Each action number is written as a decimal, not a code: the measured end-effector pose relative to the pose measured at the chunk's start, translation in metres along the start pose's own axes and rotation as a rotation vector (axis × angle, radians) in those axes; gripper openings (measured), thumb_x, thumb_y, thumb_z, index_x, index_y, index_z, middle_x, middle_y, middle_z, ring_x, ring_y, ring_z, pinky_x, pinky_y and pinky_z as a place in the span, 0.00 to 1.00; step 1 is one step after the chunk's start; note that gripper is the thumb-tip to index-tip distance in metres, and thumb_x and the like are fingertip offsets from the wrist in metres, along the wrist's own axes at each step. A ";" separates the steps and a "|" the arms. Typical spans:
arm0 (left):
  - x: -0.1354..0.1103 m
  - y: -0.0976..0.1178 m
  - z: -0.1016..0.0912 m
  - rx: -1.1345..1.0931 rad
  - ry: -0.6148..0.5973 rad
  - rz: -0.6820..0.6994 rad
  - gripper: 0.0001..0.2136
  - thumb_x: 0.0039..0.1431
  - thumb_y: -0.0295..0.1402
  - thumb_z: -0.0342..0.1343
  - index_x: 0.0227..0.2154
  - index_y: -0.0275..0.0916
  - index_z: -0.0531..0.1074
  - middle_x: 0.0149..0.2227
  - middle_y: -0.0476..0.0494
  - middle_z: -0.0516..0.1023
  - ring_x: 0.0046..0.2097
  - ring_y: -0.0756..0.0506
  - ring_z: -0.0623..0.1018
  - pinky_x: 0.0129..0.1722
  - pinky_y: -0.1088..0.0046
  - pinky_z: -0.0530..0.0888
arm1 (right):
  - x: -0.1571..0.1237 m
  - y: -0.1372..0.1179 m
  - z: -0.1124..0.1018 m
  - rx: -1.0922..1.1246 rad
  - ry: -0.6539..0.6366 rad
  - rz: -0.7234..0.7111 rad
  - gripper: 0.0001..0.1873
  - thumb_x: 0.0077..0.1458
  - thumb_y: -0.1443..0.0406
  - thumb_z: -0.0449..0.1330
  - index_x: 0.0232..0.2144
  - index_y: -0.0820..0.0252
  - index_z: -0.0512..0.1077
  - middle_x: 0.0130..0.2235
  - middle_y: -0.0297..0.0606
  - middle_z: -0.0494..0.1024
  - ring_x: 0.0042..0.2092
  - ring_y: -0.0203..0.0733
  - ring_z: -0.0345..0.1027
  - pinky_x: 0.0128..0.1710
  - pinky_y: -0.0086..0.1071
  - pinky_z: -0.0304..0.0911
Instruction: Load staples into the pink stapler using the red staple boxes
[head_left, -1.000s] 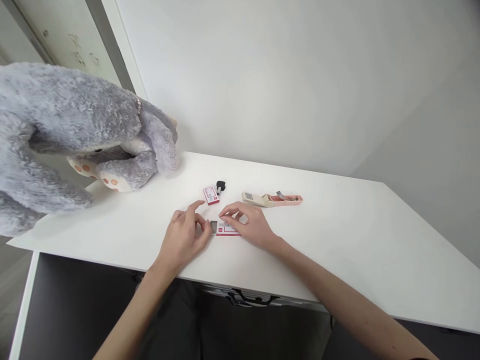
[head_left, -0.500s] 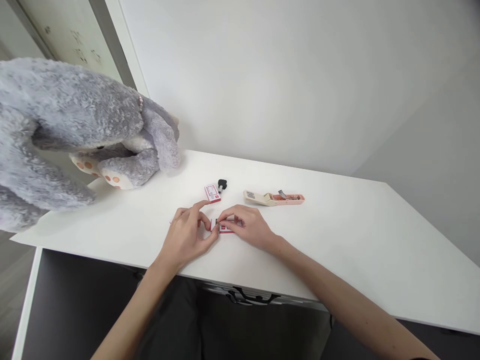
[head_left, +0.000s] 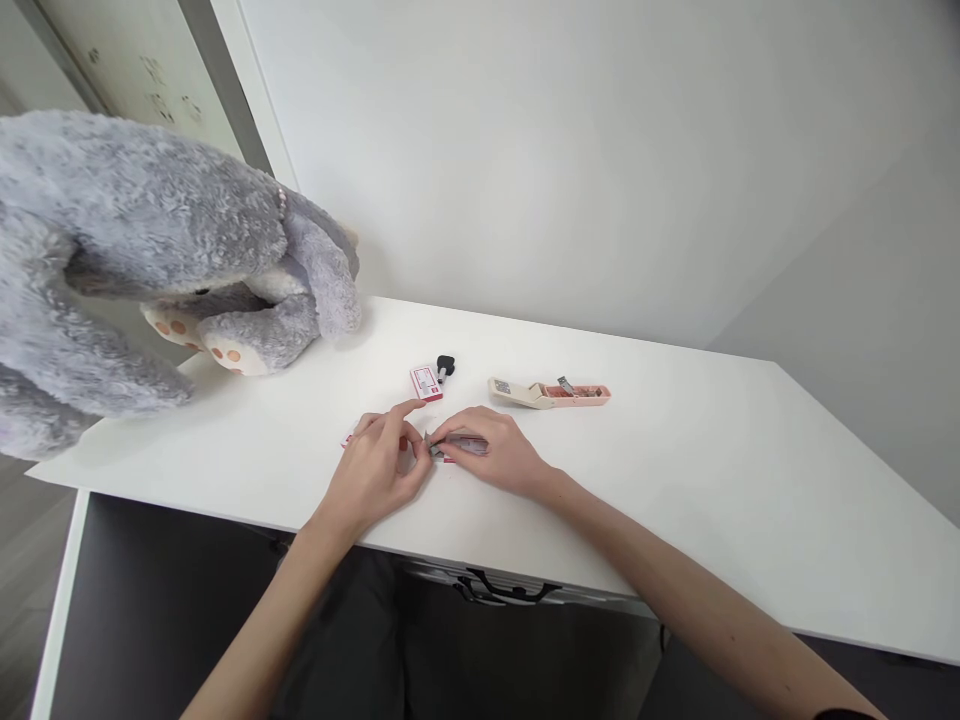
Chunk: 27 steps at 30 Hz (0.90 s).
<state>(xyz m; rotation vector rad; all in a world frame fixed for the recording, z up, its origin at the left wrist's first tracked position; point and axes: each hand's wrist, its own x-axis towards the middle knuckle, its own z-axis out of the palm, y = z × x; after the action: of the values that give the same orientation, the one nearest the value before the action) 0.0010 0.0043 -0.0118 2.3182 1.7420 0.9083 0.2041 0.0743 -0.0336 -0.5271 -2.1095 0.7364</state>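
Observation:
My left hand (head_left: 382, 460) and my right hand (head_left: 491, 447) meet at the middle of the table, thumbs and forefingers pinched. Between their fingertips is a small grey metallic piece (head_left: 436, 449), too small to name surely. My right hand's fingers partly hide a red-and-white box (head_left: 450, 459) under them. The left forefinger stretches toward another small red-and-white box (head_left: 427, 382) farther back. A black-headed piece with a metal shaft (head_left: 445, 367), like a key, lies beside that box. A bit of red and white (head_left: 347, 438) shows behind my left hand.
Right of the boxes lies a long hinged cream-and-pink object (head_left: 551, 394) with a grey metal part (head_left: 565, 384) sticking up. A large grey plush toy (head_left: 165, 220) occupies the left end of the white table (head_left: 675, 480). A wall (head_left: 525, 180) rises behind.
The grey piece at my fingertips shows more clearly, tilted up over the near box. Both hands stay close together, with small finger shifts. The view has moved slightly.

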 end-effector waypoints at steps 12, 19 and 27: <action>0.002 -0.004 0.004 0.027 0.016 0.120 0.20 0.73 0.36 0.51 0.64 0.42 0.61 0.39 0.47 0.81 0.44 0.41 0.80 0.51 0.60 0.71 | 0.001 0.002 -0.003 -0.054 -0.101 0.138 0.17 0.74 0.65 0.48 0.60 0.50 0.67 0.60 0.44 0.73 0.63 0.49 0.64 0.63 0.50 0.63; 0.004 -0.003 0.005 0.017 -0.033 0.166 0.22 0.73 0.35 0.50 0.66 0.44 0.59 0.40 0.47 0.81 0.45 0.41 0.80 0.49 0.61 0.71 | 0.002 0.003 -0.002 -0.030 -0.146 0.138 0.19 0.75 0.64 0.45 0.64 0.51 0.62 0.63 0.45 0.70 0.66 0.49 0.61 0.65 0.52 0.61; 0.006 0.001 0.002 -0.056 -0.021 0.112 0.20 0.69 0.34 0.52 0.62 0.43 0.62 0.37 0.49 0.82 0.44 0.42 0.80 0.51 0.60 0.71 | 0.002 0.004 -0.002 0.001 -0.163 0.123 0.21 0.76 0.61 0.44 0.66 0.49 0.59 0.64 0.46 0.69 0.66 0.50 0.62 0.66 0.54 0.61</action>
<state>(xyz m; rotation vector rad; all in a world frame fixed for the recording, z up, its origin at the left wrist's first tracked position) 0.0040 0.0101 -0.0107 2.4006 1.5725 0.9334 0.2053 0.0789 -0.0340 -0.6188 -2.2420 0.8758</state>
